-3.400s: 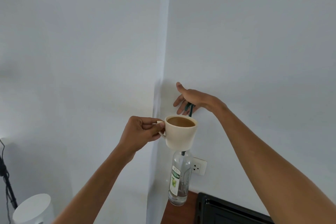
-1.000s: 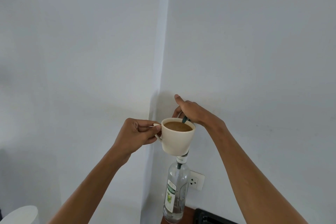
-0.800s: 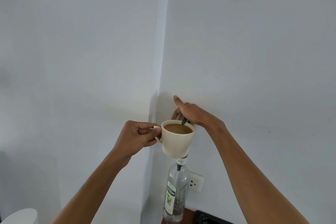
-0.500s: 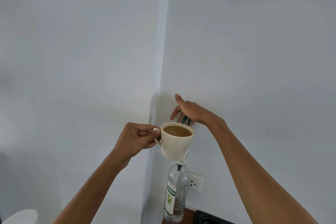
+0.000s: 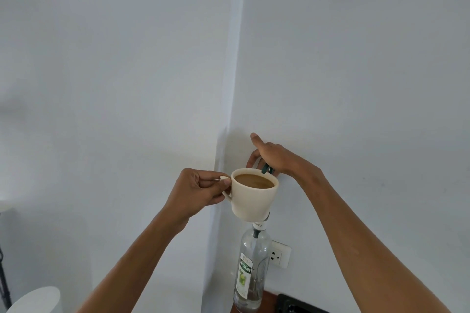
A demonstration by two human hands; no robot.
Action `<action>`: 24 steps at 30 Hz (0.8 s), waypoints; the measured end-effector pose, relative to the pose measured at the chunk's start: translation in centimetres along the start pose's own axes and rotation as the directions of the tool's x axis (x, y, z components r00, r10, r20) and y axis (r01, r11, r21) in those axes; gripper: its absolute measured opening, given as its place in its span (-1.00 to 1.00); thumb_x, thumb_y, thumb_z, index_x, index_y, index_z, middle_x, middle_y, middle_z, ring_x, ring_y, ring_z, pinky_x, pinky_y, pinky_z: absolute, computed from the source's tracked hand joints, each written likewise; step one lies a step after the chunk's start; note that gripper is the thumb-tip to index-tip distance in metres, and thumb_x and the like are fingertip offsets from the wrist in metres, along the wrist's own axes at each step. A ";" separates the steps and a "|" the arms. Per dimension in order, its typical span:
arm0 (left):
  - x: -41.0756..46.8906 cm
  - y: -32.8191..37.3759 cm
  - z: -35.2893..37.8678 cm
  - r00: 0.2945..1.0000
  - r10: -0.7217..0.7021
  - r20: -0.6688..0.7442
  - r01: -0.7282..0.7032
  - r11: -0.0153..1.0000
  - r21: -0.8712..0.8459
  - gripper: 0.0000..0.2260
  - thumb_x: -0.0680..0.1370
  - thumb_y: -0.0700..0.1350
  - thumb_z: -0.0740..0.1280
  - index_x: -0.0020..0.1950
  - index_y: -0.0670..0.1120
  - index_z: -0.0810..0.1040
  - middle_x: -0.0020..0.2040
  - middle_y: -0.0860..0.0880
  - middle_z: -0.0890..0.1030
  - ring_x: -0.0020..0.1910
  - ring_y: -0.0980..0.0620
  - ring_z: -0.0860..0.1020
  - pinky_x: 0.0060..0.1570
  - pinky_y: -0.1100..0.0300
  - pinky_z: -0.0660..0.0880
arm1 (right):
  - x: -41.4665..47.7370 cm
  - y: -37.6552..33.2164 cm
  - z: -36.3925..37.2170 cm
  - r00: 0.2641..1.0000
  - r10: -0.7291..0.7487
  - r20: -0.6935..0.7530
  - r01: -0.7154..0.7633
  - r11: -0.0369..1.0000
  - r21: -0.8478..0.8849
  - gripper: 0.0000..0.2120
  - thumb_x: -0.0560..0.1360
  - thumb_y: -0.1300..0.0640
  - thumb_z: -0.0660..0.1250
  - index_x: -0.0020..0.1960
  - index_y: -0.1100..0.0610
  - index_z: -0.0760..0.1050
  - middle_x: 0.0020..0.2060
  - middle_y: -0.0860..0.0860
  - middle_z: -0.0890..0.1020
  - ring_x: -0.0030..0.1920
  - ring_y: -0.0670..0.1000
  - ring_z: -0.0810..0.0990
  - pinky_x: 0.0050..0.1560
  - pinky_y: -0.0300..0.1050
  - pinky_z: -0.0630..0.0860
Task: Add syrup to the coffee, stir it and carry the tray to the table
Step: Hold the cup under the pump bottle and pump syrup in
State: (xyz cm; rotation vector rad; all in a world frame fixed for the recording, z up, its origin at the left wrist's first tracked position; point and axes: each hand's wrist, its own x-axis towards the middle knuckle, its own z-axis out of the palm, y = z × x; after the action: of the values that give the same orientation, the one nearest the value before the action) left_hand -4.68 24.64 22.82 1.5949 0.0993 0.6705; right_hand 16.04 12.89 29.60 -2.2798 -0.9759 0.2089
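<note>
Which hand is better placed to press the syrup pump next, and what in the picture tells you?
The right hand. It rests on the green pump head of the syrup bottle, while the left hand grips the cup by its handle beside the pump.

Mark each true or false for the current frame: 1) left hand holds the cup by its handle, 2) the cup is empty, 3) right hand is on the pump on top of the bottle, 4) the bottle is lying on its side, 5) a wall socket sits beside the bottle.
1. True. The left hand grips the handle of the cup.
2. False. The cup holds light brown coffee nearly up to its rim.
3. True. The right hand rests on the dark green pump above the bottle.
4. False. The bottle stands upright on the wooden surface, directly below the cup.
5. True. A white wall socket is on the wall just right of the bottle.
</note>
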 end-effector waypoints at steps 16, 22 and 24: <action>0.7 -0.3 0.0 1.000 -0.003 0.020 0.003 1.000 -0.008 -0.88 0.55 -0.23 0.47 -0.02 -0.06 0.80 -0.14 -0.14 0.80 -0.11 0.02 0.77 -0.09 0.24 0.68 | 0.2 0.8 0.6 0.998 -0.039 -0.039 0.040 0.999 0.026 -0.11 0.49 -0.47 -0.23 -0.19 0.10 0.70 -0.15 0.05 0.71 -0.10 0.04 0.67 -0.16 -0.11 0.52; 0.8 -0.5 0.0 1.000 -0.006 0.022 0.006 1.000 -0.008 -0.88 0.55 -0.22 0.47 -0.02 -0.05 0.80 -0.13 -0.14 0.80 -0.09 0.00 0.77 -0.08 0.23 0.68 | 0.3 1.0 0.7 0.998 -0.033 -0.051 0.033 0.999 0.013 -0.08 0.45 -0.47 -0.22 -0.23 0.13 0.71 -0.23 0.04 0.73 -0.16 0.03 0.69 -0.25 -0.15 0.53; 0.8 -0.6 -0.1 1.000 -0.008 0.022 0.008 1.000 -0.018 -0.88 0.55 -0.23 0.47 -0.03 -0.05 0.80 -0.13 -0.15 0.80 -0.10 0.01 0.77 -0.09 0.24 0.68 | 0.2 1.0 0.6 0.998 -0.025 -0.060 0.026 1.000 0.017 -0.10 0.45 -0.47 -0.21 -0.24 0.13 0.71 -0.24 0.03 0.73 -0.18 0.03 0.69 -0.27 -0.16 0.53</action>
State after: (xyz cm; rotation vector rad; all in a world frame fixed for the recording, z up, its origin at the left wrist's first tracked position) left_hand -3.90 25.14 22.54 1.5831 0.0829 0.6460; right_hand 16.58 12.85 28.50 -2.2433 -0.9676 0.1370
